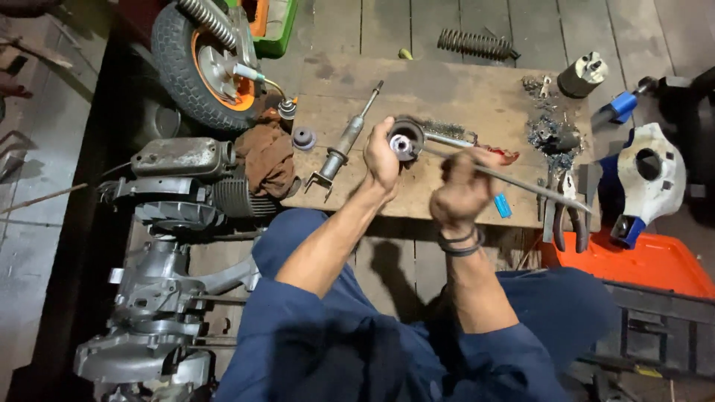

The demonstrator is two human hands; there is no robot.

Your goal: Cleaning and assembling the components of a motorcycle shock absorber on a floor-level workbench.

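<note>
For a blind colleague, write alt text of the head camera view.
Seen from above, a person's left hand grips a round metal part while the right hand works a long metal rod at it, over a wooden board beside an engine and pliers.

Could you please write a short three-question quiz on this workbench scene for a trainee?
1. True or false: the left hand holds a round dark metal part.
2. What does the right hand grip?
A. a long thin metal rod
B. a paint brush
C. a drinking cup
3. Fill in: the pliers lie on the wooden board to the person's ____.

Key: 1 true; 2 A; 3 right.
</note>
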